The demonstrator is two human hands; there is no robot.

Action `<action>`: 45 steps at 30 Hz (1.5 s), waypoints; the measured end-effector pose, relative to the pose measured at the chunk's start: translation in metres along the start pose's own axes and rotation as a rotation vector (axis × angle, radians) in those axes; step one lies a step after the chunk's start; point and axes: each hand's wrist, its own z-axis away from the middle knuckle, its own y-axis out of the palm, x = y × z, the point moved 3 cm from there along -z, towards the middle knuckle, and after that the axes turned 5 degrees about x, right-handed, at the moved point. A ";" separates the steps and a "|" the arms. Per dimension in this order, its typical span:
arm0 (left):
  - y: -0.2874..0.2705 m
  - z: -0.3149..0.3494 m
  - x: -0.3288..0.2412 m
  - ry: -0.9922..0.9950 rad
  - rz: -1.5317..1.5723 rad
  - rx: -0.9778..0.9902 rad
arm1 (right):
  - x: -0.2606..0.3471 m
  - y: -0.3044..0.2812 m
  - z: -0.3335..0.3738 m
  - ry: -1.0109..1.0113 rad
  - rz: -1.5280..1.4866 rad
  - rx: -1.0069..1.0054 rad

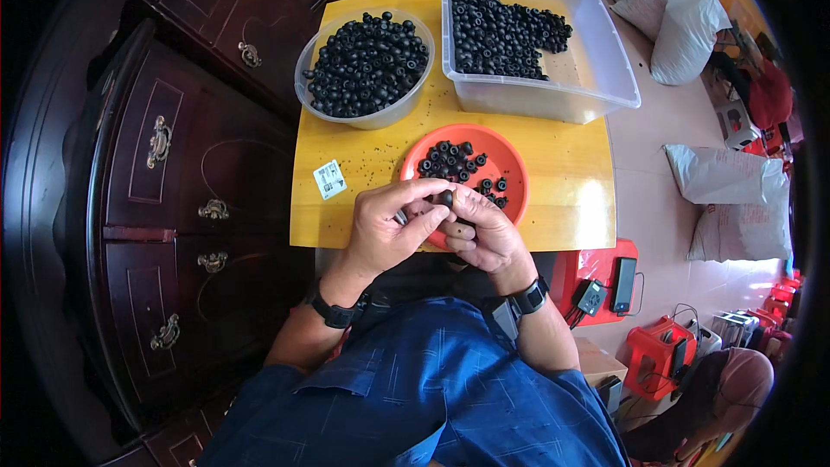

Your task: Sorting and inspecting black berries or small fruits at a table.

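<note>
My left hand (386, 223) and my right hand (486, 229) meet over the near edge of an orange-red plate (515, 166). Between their fingertips they pinch a small, round black plastic piece (446, 198). A bit of something greyish and shiny (400, 218) shows among my left fingers, too small to name. The curled right fingers partly hide another dark spot, which I cannot make out. On the plate lie several black ring-like pieces (450, 161) with hollow centres, some in a smaller group at the right.
A round clear tub (304, 97) heaped with black pieces stands at the table's far left. Right of it, a large clear bin (596, 43) is partly filled. Black specks and a white label (329, 180) lie on the yellow table (571, 199). Dark wooden drawers (216, 147) border the left.
</note>
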 end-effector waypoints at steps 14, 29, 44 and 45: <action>-0.003 0.001 -0.003 0.093 -0.179 -0.100 | -0.002 0.005 -0.003 -0.108 -0.007 -0.032; -0.021 -0.010 -0.003 -0.139 -0.166 0.187 | 0.009 0.001 0.002 -0.202 0.181 -0.015; -0.009 -0.011 -0.004 -0.069 -0.416 0.185 | 0.001 -0.003 0.003 -0.171 0.170 -0.099; -0.008 -0.011 -0.004 -0.060 -0.425 0.177 | 0.000 -0.003 0.004 -0.171 0.171 -0.098</action>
